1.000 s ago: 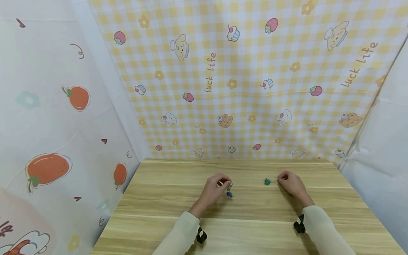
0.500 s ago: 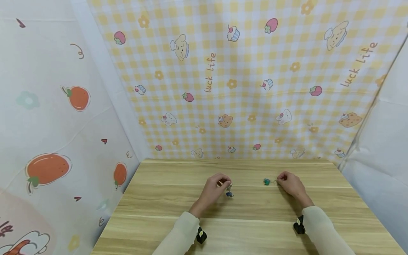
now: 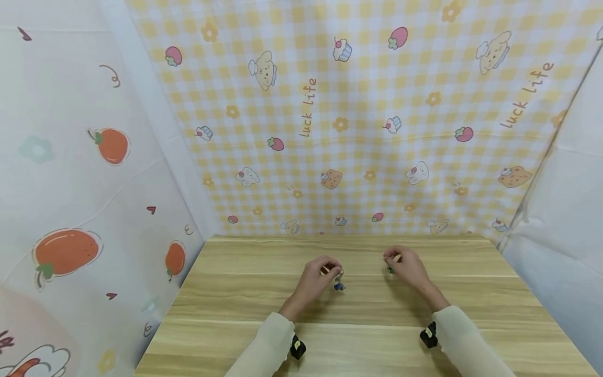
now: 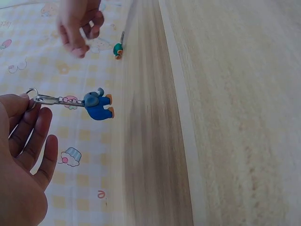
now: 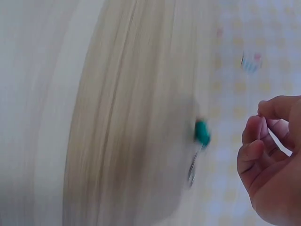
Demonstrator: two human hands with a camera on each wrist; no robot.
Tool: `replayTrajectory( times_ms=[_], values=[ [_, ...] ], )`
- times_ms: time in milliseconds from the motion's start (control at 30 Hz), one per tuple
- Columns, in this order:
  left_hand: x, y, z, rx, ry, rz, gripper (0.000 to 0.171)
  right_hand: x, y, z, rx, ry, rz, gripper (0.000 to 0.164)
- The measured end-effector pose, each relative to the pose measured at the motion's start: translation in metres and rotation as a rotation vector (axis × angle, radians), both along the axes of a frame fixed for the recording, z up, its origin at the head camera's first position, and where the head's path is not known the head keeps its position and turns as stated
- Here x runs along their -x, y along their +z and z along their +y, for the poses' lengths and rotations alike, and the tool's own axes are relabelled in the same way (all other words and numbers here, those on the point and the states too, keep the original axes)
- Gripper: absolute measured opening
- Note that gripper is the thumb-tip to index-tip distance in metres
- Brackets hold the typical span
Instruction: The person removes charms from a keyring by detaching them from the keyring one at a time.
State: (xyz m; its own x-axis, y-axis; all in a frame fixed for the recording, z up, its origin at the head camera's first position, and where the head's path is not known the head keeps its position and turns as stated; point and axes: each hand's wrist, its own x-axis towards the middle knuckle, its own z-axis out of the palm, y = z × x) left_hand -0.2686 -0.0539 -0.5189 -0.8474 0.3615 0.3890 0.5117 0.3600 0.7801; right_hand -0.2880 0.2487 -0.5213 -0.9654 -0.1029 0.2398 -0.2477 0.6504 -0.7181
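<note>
In the head view my left hand (image 3: 320, 277) pinches the metal ring of a keychain (image 4: 98, 110) between thumb and fingers. A blue elephant figure with orange feet dangles from its chain, held off the table. My right hand (image 3: 411, 268) hovers over a second keychain (image 5: 202, 133), which has a green figure and a metal chain and lies on the table. In the right wrist view the right fingers are loosely bent, with nothing visible between them. That hand partly covers the green figure in the head view, and the right wrist view is blurred.
Both hands are over a wood-grain table (image 3: 358, 345). A yellow checked cloth (image 3: 358, 157) with cartoon prints hangs behind its back edge. White cloth with orange fruit prints (image 3: 68, 251) stands at the left, and plain white cloth at the right.
My right hand has let go of the green keychain, which stays on the table, and has moved left above it. My left hand holds the blue elephant keychain in nearly the same place.
</note>
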Motion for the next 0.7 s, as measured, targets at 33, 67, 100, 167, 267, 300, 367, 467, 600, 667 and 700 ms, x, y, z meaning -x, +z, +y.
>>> replayTrajectory(
  times_ms=[33, 67, 100, 167, 267, 300, 367, 467, 600, 667, 700],
  values=[
    [0.000, 0.000, 0.000, 0.001, -0.001, -0.001, 0.015, -0.001, 0.001, -0.007, 0.008, 0.029, 0.014, 0.013],
    [0.000, 0.000, 0.000, 0.001, -0.004, -0.001, 0.015, -0.002, 0.001, -0.015, 0.022, 0.058, 0.022, 0.012],
    [0.001, 0.001, 0.001, 0.000, -0.007, -0.005, 0.015, -0.004, 0.001, -0.021, 0.036, 0.092, 0.026, 0.011],
    [0.001, 0.001, 0.001, -0.004, -0.012, -0.005, 0.015, -0.007, 0.001, -0.034, 0.058, 0.146, 0.023, 0.010],
    [0.001, 0.001, 0.002, -0.012, -0.013, -0.002, 0.014, -0.014, 0.002, -0.051, 0.107, 0.221, -0.006, 0.012],
    [0.001, 0.001, 0.002, -0.014, -0.012, -0.002, 0.014, -0.015, 0.001, -0.055, 0.118, 0.247, -0.011, 0.012],
    [0.001, 0.001, 0.002, -0.019, -0.012, -0.001, 0.015, -0.019, 0.001, -0.064, 0.146, 0.292, -0.021, 0.012],
    [0.000, 0.002, 0.001, -0.025, -0.013, 0.003, 0.017, -0.023, -0.002, -0.073, 0.184, 0.358, -0.035, 0.013],
    [0.000, 0.000, 0.001, -0.029, -0.016, 0.019, 0.015, -0.026, -0.007, -0.082, 0.214, 0.407, -0.053, 0.013],
    [0.000, 0.000, 0.001, -0.029, -0.017, 0.017, 0.014, -0.027, -0.009, -0.085, 0.219, 0.416, -0.051, 0.013],
    [0.000, -0.001, 0.001, -0.027, -0.017, 0.012, 0.013, -0.027, -0.010, -0.086, 0.220, 0.415, -0.047, 0.012]
  ],
)
